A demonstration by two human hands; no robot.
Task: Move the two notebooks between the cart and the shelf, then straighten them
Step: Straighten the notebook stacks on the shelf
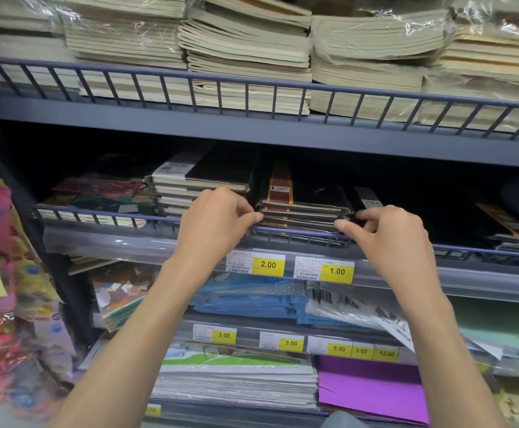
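**Both hands at a stack of dark notebooks on the middle shelf**

On the middle shelf (282, 140), behind its blue wire rail (147, 218), a low stack of dark notebooks (304, 208) lies flat in clear wrapping, the top one bearing a brown strip. Left hand (218, 220) sits at the stack's left front corner, fingers curled, thumb tip touching the notebook edges just above the rail. Right hand (387, 233) is at the right front corner, thumb against the stack's edge and forefinger stretched out over the rail; whether either hand actually pinches a notebook cannot be told, since the fingertips are partly hidden. The two hands flank the stack, one at each end, neither spread wide.

Just beside the stack on its left stands a taller pile of black-covered notebooks (202, 177), and further left lie colourful patterned books (97, 196). Below the rail, yellow price tags reading 2.00 (268, 264) and 1.00 (337, 271) sit on the shelf edge between the forearms. Cream-paged exercise books (245, 57) fill the shelf above, some in plastic wrap. Lower down are blue packets (249, 298) and purple paper (372, 387)
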